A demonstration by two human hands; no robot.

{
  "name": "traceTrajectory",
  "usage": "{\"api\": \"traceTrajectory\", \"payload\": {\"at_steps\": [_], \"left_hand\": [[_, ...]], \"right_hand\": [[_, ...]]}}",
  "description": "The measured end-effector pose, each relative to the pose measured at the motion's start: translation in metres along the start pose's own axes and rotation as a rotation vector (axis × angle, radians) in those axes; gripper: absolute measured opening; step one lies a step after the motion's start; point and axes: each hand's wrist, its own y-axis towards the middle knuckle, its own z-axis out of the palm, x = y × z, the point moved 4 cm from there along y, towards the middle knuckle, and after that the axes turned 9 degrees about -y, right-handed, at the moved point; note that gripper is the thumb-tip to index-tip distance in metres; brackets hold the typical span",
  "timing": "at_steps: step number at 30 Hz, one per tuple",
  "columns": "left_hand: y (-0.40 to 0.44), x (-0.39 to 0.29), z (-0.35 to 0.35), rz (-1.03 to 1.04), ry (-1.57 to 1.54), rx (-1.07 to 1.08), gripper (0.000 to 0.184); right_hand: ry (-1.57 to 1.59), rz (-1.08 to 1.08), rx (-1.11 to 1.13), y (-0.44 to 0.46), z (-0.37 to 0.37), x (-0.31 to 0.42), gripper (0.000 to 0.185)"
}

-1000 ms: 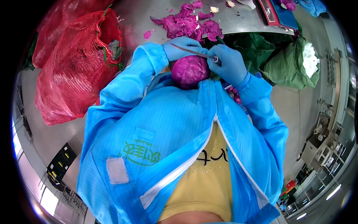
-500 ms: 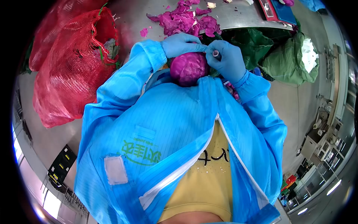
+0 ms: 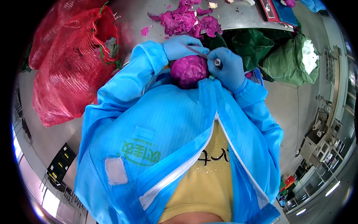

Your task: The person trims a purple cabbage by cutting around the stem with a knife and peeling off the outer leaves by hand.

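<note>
A round red cabbage [image 3: 189, 72] with glossy purple leaves is close in front of my chest. My left hand [image 3: 184, 47], in a blue glove, lies over its far side and grips it, fingers reaching to the right. My right hand [image 3: 228, 69], gloved too, is wrapped round a small knife [image 3: 217, 62] at the cabbage's upper right edge. The handle's round end pokes out of the fist, while most of the blade is hidden between the hands. The fingertips of both hands nearly meet.
Torn purple leaves [image 3: 186, 20] lie on the metal table [image 3: 238, 15] ahead. Red mesh sacks [image 3: 71, 74] stand at left. Beyond my right hand are a dark green sack [image 3: 251, 44] and a lighter green one [image 3: 289, 61] with white inside. A blue and red box [image 3: 279, 13] sits far right.
Both hands and the cabbage have shifted slightly down, towards my body. The right hand has turned a little, and its wrist has dropped lower. The grips look the same.
</note>
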Motion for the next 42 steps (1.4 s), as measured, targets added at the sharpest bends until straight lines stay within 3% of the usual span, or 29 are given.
{"api": "traceTrajectory", "payload": {"at_steps": [2, 5, 9, 13, 15, 18, 19, 22, 26, 28, 30, 31, 33, 37, 42], "left_hand": [[-0.001, -0.006, 0.0, -0.092, 0.057, -0.047, 0.032], [0.0, -0.004, -0.002, 0.013, 0.221, -0.074, 0.036], [0.005, 0.002, -0.005, 0.057, 0.132, 0.005, 0.035], [0.006, 0.008, -0.004, -0.002, 0.111, -0.047, 0.033], [0.0, -0.005, 0.0, -0.019, 0.081, -0.045, 0.031], [-0.004, -0.017, 0.003, -0.071, 0.146, -0.072, 0.03], [-0.005, -0.016, 0.003, -0.073, 0.144, -0.073, 0.03], [-0.003, -0.013, 0.0, 0.009, 0.176, -0.115, 0.029], [0.003, -0.008, 0.0, -0.023, 0.195, -0.089, 0.029], [0.006, -0.004, -0.002, 0.01, 0.25, -0.101, 0.029], [0.011, 0.005, -0.003, 0.18, 0.359, -0.066, 0.028], [0.013, 0.004, -0.004, 0.181, 0.362, -0.063, 0.028], [0.017, 0.005, -0.003, -0.009, 0.114, 0.065, 0.028], [0.017, 0.004, -0.003, -0.01, 0.083, 0.092, 0.03], [0.018, -0.003, -0.005, 0.011, 0.27, 0.092, 0.035]], "right_hand": [[-0.036, 0.03, 0.034, -0.004, 0.001, -0.001, 0.014], [0.195, 0.189, -0.053, -0.008, 0.0, -0.006, 0.014], [-0.051, 0.038, -0.034, 0.006, 0.0, 0.009, 0.011], [-0.049, 0.039, -0.045, 0.004, -0.001, 0.005, 0.01], [0.216, 0.356, 0.091, -0.002, 0.001, -0.01, 0.011], [0.403, 0.491, 0.045, -0.014, 0.008, -0.016, 0.014], [0.218, 0.307, -0.031, -0.01, 0.004, -0.009, 0.017], [-0.021, 0.176, 0.033, -0.004, -0.001, -0.004, 0.021], [-0.064, 0.215, 0.205, 0.003, -0.009, -0.011, 0.025], [-0.118, 0.098, 0.267, 0.009, -0.011, -0.011, 0.024], [-0.216, 0.051, 0.314, 0.014, -0.011, -0.01, 0.023], [-0.31, 0.003, 0.366, 0.016, -0.01, -0.01, 0.023], [-0.357, -0.03, 0.387, 0.018, -0.009, -0.01, 0.021], [-0.511, -0.052, 0.507, 0.022, -0.006, -0.007, 0.018], [-0.395, -0.078, 0.293, 0.013, -0.008, 0.001, 0.014]]}}
